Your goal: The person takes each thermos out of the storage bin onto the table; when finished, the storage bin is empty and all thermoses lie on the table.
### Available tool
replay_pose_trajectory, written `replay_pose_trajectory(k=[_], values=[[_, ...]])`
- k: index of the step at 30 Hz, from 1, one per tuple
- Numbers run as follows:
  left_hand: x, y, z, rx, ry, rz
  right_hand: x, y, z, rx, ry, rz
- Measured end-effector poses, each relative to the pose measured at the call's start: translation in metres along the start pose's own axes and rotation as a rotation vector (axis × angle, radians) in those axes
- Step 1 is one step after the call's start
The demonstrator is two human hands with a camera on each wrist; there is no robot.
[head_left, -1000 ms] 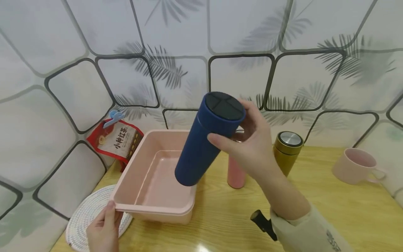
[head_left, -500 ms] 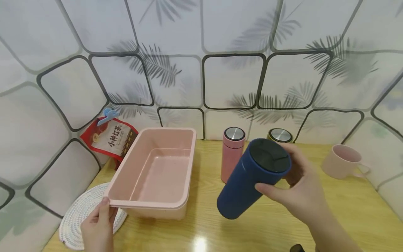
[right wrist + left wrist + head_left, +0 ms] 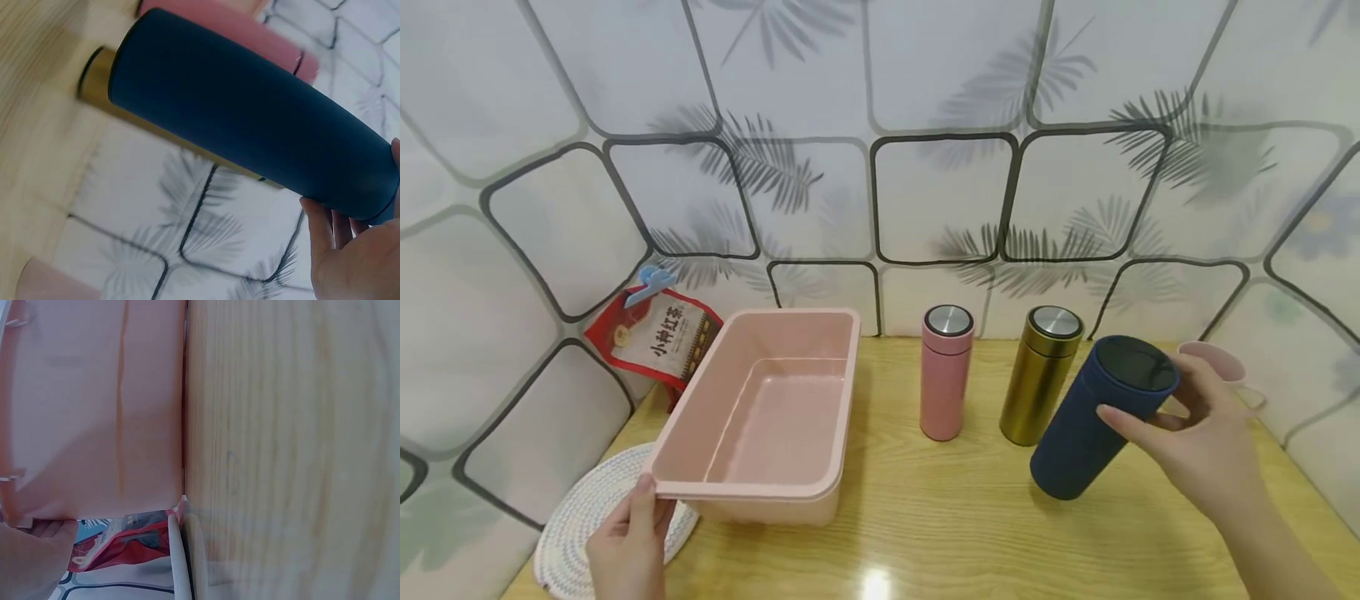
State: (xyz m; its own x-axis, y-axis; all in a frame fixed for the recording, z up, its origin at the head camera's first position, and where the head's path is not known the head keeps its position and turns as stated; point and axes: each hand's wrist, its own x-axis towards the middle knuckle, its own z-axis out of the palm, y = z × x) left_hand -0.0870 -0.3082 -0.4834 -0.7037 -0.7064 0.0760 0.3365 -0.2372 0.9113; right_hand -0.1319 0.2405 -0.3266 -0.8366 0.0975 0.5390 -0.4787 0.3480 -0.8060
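My right hand (image 3: pixel 1213 458) grips a dark blue thermos (image 3: pixel 1082 433) around its upper end, just below the black lid. The thermos leans with its lid toward the right, in front of a gold thermos (image 3: pixel 1036 392); whether its base touches the table I cannot tell. In the right wrist view the blue thermos (image 3: pixel 250 119) partly covers the gold and pink ones. A pink thermos (image 3: pixel 945 387) stands upright left of the gold one. My left hand (image 3: pixel 628 537) pinches the near left corner of a pink plastic basin (image 3: pixel 745 490), thumb on the rim and fingers beneath.
A red tea bag (image 3: pixel 658 337) with a blue clip leans against the wall behind the basin. A round woven mat (image 3: pixel 572 533) lies partly under the left hand and basin. Behind the right hand a pink mug (image 3: pixel 1213 360) is partly hidden. Patterned wall (image 3: pixel 940 200) closes off the back.
My right hand has carried the blue thermos from over the basin's right edge to the right and lower, in front of the gold thermos. The left hand keeps its hold on the basin.
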Motion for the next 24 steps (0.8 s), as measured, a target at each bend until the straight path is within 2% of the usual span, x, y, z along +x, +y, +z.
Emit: replay_pose_trajectory(k=[2, 5, 6, 8, 12, 14, 21, 24], values=[[-0.004, 0.005, 0.002, 0.0, 0.008, -0.004, 0.005, 0.01, -0.007, -0.086, 0.034, 0.032], [-0.012, 0.02, 0.013, 0.01, 0.012, -0.027, 0.012, 0.026, -0.018, -0.188, 0.095, 0.068], [-0.013, 0.02, 0.013, 0.009, -0.003, -0.013, 0.014, 0.03, -0.021, -0.203, 0.117, 0.085], [-0.011, 0.017, 0.012, 0.026, 0.018, -0.027, 0.018, 0.039, -0.026, -0.227, 0.145, 0.128], [0.001, -0.003, 0.001, 0.044, 0.058, -0.019, 0.024, 0.053, -0.034, -0.284, 0.171, 0.192], [0.003, -0.005, 0.0, 0.051, 0.075, -0.037, 0.026, 0.059, -0.037, -0.296, 0.178, 0.22], [0.003, -0.005, 0.001, 0.077, 0.082, -0.028, 0.035, 0.072, -0.041, -0.383, 0.195, 0.321], [0.003, -0.005, 0.0, 0.08, 0.077, -0.014, 0.038, 0.075, -0.041, -0.372, 0.19, 0.336]])
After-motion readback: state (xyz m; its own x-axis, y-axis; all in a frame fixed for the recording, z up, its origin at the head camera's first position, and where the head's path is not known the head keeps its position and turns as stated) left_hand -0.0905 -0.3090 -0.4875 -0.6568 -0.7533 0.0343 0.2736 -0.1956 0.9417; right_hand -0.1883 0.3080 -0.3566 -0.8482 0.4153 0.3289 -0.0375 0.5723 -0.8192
